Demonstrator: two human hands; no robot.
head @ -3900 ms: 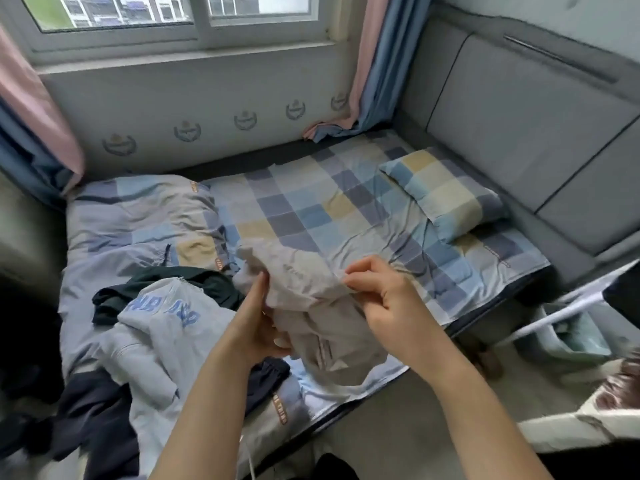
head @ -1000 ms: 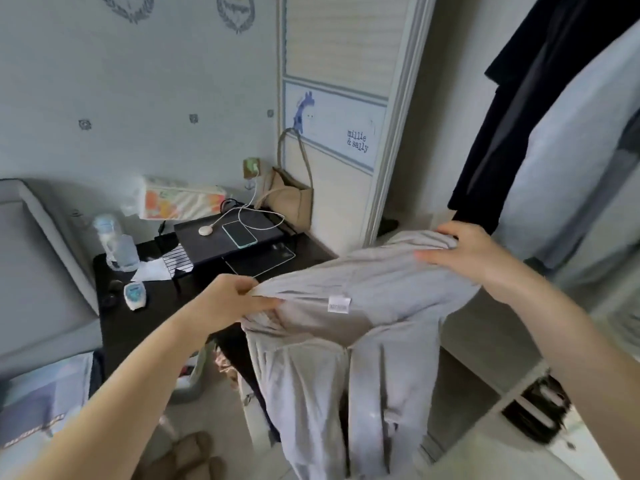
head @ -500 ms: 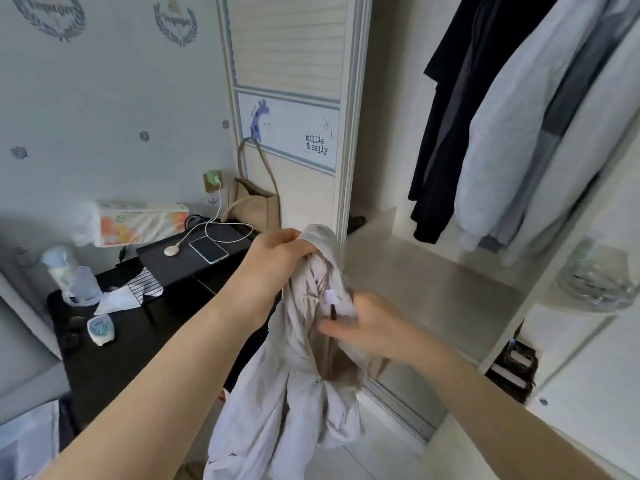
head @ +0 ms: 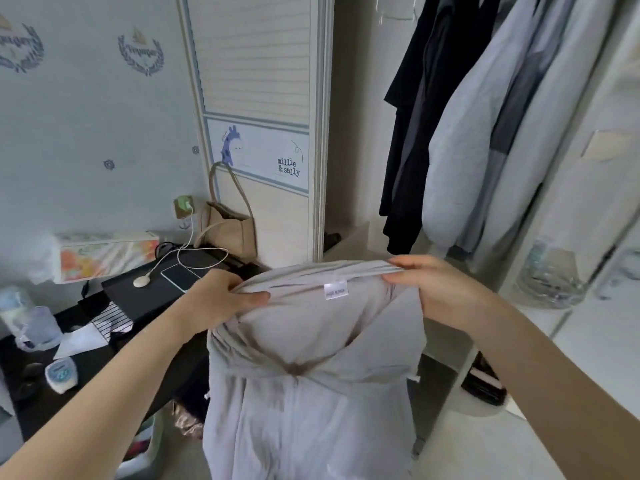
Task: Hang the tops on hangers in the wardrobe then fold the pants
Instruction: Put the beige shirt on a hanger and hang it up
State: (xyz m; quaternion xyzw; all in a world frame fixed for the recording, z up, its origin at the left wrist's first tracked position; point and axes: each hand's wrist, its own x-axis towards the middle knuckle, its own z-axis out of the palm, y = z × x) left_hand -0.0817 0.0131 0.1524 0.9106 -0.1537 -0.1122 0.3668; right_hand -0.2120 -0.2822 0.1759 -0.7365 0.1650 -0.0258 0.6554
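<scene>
Left hand (head: 221, 299) and right hand (head: 436, 289) grip grey top (head: 311, 375) by collar edge, stretched before open wardrobe (head: 349, 133); tabletop (head: 86, 341) edge at left.

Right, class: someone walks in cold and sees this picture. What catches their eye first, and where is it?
First, the pale grey top stretched across the lower middle, its white neck label facing the camera; the left hand and right hand each grip its upper edge. Next, the dark and grey hanging clothes in the open wardrobe at upper right, then the cluttered black desk at lower left.
</scene>
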